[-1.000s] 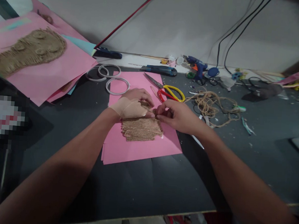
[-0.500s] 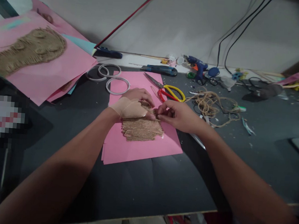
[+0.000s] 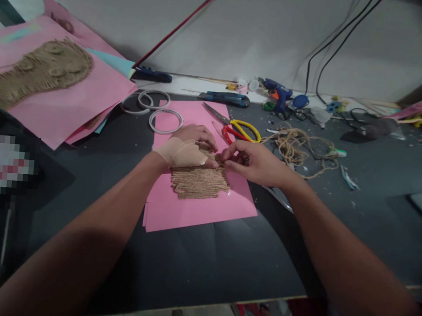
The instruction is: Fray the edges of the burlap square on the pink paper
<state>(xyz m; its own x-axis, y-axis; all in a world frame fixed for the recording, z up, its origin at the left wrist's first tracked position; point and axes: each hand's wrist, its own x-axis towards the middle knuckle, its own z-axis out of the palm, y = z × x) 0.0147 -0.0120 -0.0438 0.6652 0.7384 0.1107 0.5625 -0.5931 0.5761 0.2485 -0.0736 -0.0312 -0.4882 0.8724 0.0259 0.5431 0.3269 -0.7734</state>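
The left hand [image 3: 193, 144] lies palm down with its fingers curved, partly open, over the top edge of a panel of laid jute twine [image 3: 198, 184], and beige tape [image 3: 180, 153] wraps its back and wrist. The panel sits directly beneath and just ahead of both hands, on a pink paper sheet [image 3: 199, 218]. The right hand [image 3: 252, 163] touches the panel's upper right edge, its fingertips [image 3: 225, 161] drawn close together; whether they pinch a strand is too small to tell. Beyond, on the black desk [image 3: 202, 269], lie red-and-yellow-handled scissors [image 3: 243, 131], three white tape rolls [image 3: 165, 121], and a loose tangle of twine [image 3: 299, 148]. Farther back stands a blue glue gun [image 3: 279, 96], and to the left a finished twine piece [image 3: 38, 69] rests on stacked pink sheets [image 3: 91, 95].
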